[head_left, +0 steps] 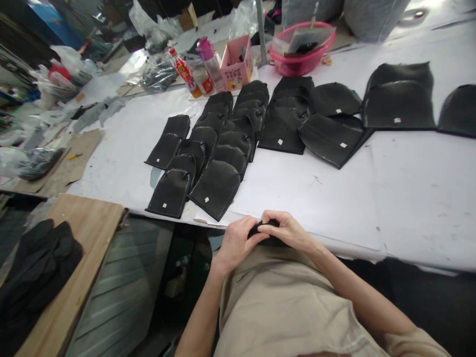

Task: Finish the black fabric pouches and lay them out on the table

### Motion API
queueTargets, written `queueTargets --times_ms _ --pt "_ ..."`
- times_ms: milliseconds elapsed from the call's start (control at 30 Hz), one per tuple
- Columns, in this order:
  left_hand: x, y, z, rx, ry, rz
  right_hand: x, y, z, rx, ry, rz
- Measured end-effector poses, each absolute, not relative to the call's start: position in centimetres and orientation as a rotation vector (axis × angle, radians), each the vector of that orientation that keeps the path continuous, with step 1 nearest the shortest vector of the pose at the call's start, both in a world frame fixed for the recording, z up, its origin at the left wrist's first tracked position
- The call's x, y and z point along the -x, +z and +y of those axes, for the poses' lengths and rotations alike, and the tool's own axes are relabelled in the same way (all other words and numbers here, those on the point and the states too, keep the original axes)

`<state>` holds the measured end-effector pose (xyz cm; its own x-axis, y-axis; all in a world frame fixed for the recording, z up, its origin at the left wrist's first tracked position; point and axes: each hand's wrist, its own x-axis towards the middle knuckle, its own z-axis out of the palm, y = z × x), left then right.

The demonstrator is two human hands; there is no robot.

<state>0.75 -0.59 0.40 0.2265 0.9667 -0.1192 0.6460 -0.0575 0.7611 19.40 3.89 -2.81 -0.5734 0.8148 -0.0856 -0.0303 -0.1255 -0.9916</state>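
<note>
Both hands are close together at the table's front edge, just in front of the body. My left hand (240, 240) is closed, thumb and fingers pinching the left end of a black piece of material (273, 224). My right hand (284, 229) grips the same piece from the right, its thumb pressed along it. Much of that piece is hidden by the fingers, so its full shape cannot be made out. Beyond the hands, overlapping black curved pieces (217, 188) lie in rows on the white-covered table (297, 191). Several carry a small white sticker.
At the back stand a red-labelled bottle (182, 69), a purple-lidded bottle (208, 59), a pink box (237, 64) and a pink basin (297, 62). More black pieces (399, 101) lie to the right. Black cloth (37, 277) rests on a wooden board (92, 233) at left.
</note>
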Motion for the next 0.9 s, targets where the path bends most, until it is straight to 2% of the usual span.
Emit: queueTargets --times_ms 233,333,467,667,900 --pt "-1.6 -2.0 -1.0 -1.322 0.709 1.414 -21.3 -3.0 4.3 0.656 1.583 -1.758" --pt "-1.8 -1.9 -1.2 -1.264 0.709 1.429 -22.4 -3.2 4.5 0.687 1.481 -1.848" --pt "-2.0 -1.7 -1.3 -1.202 0.743 1.462 -22.9 -3.4 4.5 0.775 1.543 -1.88" --pt "-2.1 -2.0 -1.2 -1.173 0.764 1.464 -22.4 -4.0 3.5 0.963 1.687 -1.573" --pt "-2.1 -2.2 -1.2 -1.201 0.754 1.461 -22.2 -4.5 3.3 1.006 1.663 -1.608"
